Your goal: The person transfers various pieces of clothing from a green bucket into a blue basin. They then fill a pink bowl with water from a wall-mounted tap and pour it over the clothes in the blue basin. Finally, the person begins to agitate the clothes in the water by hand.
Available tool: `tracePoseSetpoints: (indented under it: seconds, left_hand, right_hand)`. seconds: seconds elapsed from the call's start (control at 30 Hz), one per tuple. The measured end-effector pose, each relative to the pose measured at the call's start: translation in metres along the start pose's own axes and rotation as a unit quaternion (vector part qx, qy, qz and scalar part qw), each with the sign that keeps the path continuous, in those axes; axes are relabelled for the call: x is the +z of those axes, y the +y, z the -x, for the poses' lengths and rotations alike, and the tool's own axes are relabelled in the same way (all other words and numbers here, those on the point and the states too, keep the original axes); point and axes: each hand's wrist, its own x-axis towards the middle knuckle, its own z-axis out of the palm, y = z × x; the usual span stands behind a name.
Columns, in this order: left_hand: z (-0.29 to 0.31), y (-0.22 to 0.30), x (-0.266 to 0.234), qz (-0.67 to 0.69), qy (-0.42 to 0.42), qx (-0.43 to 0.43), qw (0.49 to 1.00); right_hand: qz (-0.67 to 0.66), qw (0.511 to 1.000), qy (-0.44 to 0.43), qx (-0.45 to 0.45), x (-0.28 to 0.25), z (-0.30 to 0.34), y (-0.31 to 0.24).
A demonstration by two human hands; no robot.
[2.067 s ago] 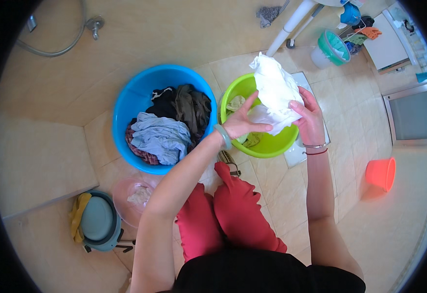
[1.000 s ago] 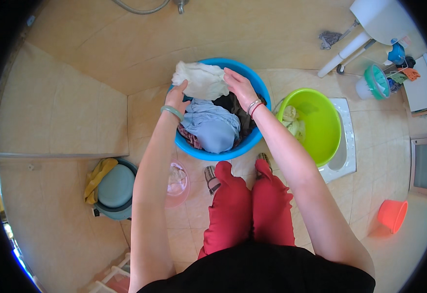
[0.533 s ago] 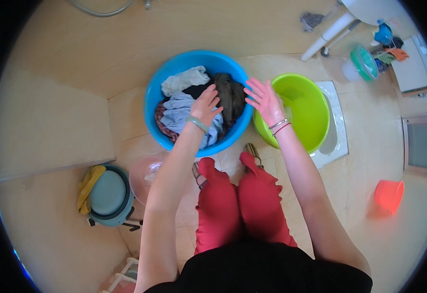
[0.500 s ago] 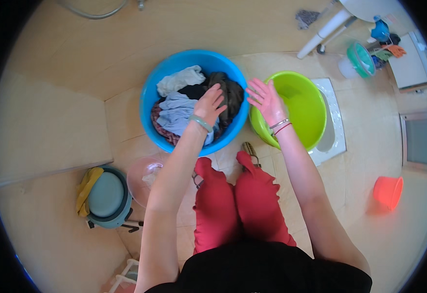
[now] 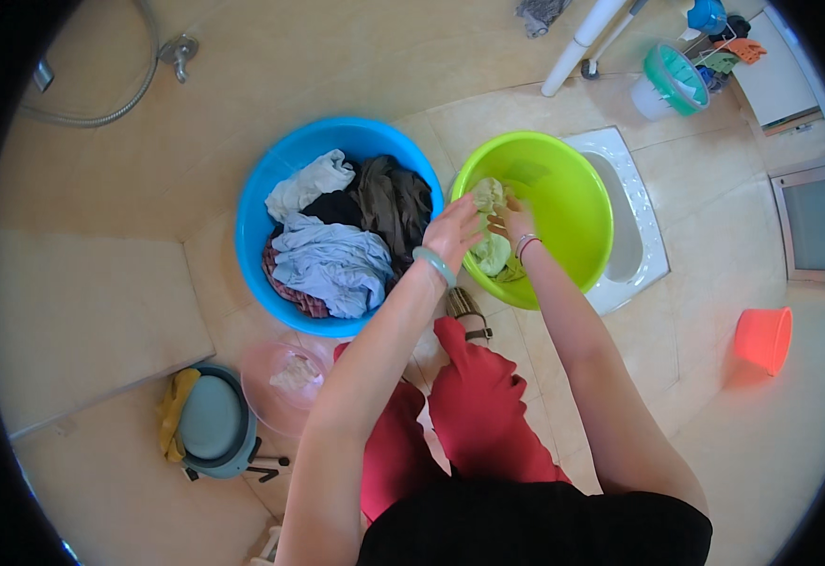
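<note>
In the lime-green basin, crumpled pale green cloth lies against the left side. My left hand reaches over the basin's left rim, its fingers stretched toward the cloth; a pale bangle circles that wrist. Inside the basin is my right hand, bracelets at the wrist, fingers apart and bent beside the cloth. Whether either hand touches the cloth is hard to make out. Left of it stands a blue basin of clothes: a light blue garment, a white one and a dark brown one.
A white squat-toilet pan lies under the green basin's right side. On the left are a translucent pink basin and a grey-blue stool with a yellow cloth. An orange bucket is at right, a green-lined bin farther back.
Both hands have come together at the green basin's left side; the left one moved right, away from over the blue basin. Pale green cloth now shows in the green basin. The view has shifted.
</note>
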Motion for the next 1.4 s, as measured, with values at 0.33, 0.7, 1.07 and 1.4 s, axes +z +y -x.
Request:
tracePoseSetpoints:
  seconds: [0.33, 0.7, 1.07, 1.4]
  left_hand:
    - [-0.027, 0.006, -0.012, 0.022, -0.023, -0.011, 0.999]
    - [-0.013, -0.004, -0.002, 0.039, 0.030, -0.038, 0.998]
    - [-0.002, -0.007, 0.000, 0.303, -0.290, -0.151, 0.895]
    - [0.033, 0.046, -0.053, 0.215, -0.187, -0.003, 0.959]
  right_hand:
    - [0.301, 0.945, 0.104, -0.074, -0.011, -0.113, 0.026]
    - [-0.185, 0.947, -0.147, -0.219, -0.004, 0.151, -0.133]
    - [-0.219, 0.918, -0.230, -0.237, -0.004, 0.222, -0.165]
    - [-0.090, 0.965, -0.172, -0.179, 0.073, 0.231, -0.099]
